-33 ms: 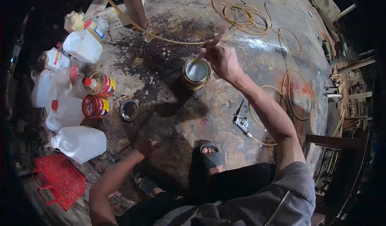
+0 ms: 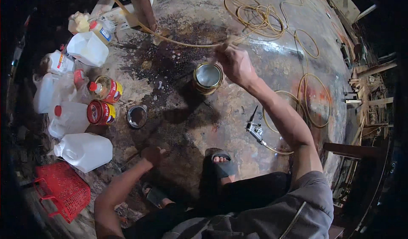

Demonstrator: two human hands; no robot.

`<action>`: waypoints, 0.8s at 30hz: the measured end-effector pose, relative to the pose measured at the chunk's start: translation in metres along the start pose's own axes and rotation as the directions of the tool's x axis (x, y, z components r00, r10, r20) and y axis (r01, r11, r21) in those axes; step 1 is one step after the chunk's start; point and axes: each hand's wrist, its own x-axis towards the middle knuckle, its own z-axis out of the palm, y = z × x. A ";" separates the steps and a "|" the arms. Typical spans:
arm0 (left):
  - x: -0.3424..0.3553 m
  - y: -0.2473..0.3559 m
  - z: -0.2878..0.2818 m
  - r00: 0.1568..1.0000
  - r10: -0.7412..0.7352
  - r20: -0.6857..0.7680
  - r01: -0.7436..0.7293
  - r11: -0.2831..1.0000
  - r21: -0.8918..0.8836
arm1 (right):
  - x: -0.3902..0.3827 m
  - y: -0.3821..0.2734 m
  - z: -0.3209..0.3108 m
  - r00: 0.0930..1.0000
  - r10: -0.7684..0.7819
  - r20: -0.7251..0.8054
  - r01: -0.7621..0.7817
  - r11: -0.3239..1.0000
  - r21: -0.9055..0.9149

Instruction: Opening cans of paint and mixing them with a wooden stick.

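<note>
An unlidded metal can (image 2: 208, 75) with a gold rim stands on the stained floor ahead of me, pale grey liquid inside. Just right of it and above, my right hand (image 2: 237, 62) is closed and blurred by motion. Its grip is on a thin stick, seen more clearly a moment earlier and smeared now. My left hand (image 2: 154, 155) hangs low near my left foot, dim in shadow. Its fingers look loosely apart, and nothing shows in them. A round metal lid or shallow dish (image 2: 137, 116) lies between the can and the jars.
At left stand a red-lidded jar (image 2: 100, 113), a red-capped bottle (image 2: 105, 89), white jugs (image 2: 83, 152) and a red plastic basket (image 2: 66, 190). A spray gun (image 2: 255, 130) on a yellow hose (image 2: 265, 20) lies at right. A dark post (image 2: 141, 5) rises at the back.
The stick over the can has swung away from the opening and blurred, with my right hand turning slightly. My left hand stays in about the same place.
</note>
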 end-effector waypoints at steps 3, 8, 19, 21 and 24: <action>0.002 -0.007 0.006 0.972 0.223 -0.075 -0.202 0.954 0.220 | -0.005 -0.003 -0.002 0.980 -0.067 0.187 0.066 0.998 0.010; -0.023 0.014 -0.009 0.887 0.270 -0.373 -0.194 0.954 0.230 | -0.001 -0.005 -0.005 0.999 -0.030 -0.045 0.032 0.998 0.050; -0.014 0.009 -0.013 0.900 0.300 -0.317 -0.235 0.945 0.228 | -0.005 -0.003 0.001 0.999 -0.004 0.036 0.000 0.992 0.122; -0.023 0.015 -0.019 0.760 0.481 -0.437 -0.410 0.877 0.251 | -0.004 -0.003 0.000 0.963 0.252 0.093 -0.256 0.966 0.039; -0.033 0.028 -0.038 0.972 0.106 -0.211 -0.086 0.991 0.101 | -0.006 -0.003 -0.002 0.995 -0.087 -0.045 0.087 0.996 0.001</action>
